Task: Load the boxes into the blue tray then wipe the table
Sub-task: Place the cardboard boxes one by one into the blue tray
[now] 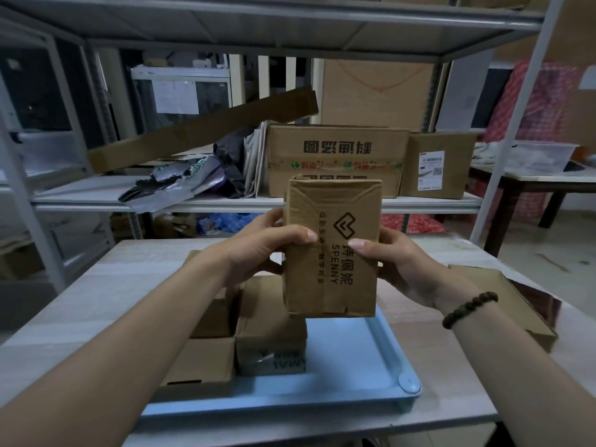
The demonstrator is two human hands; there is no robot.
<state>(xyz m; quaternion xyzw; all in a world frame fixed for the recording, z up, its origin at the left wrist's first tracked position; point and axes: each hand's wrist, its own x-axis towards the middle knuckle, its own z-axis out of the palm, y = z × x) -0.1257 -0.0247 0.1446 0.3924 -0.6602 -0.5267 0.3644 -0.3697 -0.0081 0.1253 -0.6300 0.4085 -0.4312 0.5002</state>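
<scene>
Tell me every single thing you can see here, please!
held box: one, brown, in both hands above the tray
blue tray: one, light blue, on the table
boxes in tray: at least three, brown, tray's left side
flat box: one, brown, on the table at right
table: one, pale, under the tray
shelf boxes: two, brown, on the shelf behind
plastic bags: a heap, grey and black, left of the shelf boxes
bracelet: one, dark beads, right wrist
left hand: grips the held box's left side
right hand: grips its right side
</scene>
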